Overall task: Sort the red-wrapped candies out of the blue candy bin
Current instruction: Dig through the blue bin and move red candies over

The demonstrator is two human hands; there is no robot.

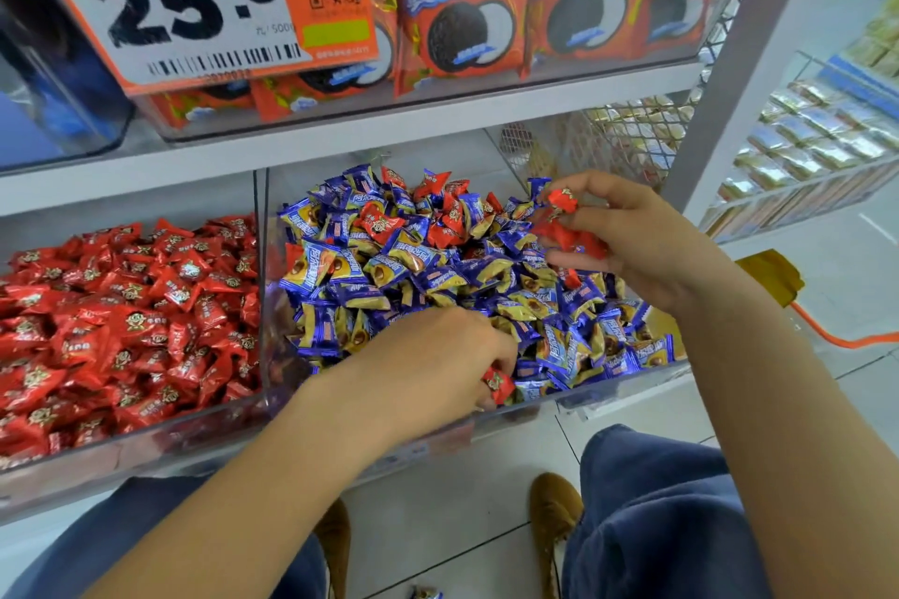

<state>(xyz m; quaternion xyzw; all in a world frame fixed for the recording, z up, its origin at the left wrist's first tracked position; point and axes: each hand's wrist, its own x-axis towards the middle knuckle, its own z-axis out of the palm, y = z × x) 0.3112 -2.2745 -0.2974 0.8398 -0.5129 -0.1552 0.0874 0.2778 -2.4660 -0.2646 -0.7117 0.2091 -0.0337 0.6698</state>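
A clear bin (627, 387) on the lower shelf is heaped with blue-wrapped candies (438, 277), and several red-wrapped candies (379, 224) lie scattered on top near the back. My right hand (632, 234) hovers over the bin's right side; it pinches one red candy (562, 200) at the fingertips and holds more red ones in the palm. My left hand (438, 355) is low at the bin's front edge, fingers curled round a red candy (497, 384).
A second clear bin (146, 443) to the left is full of red-wrapped candies. The shelf above carries boxed cookies (467, 20) behind a large price sign (194, 0). A wire basket rack (802, 151) stands at right. My knees and shoes are below.
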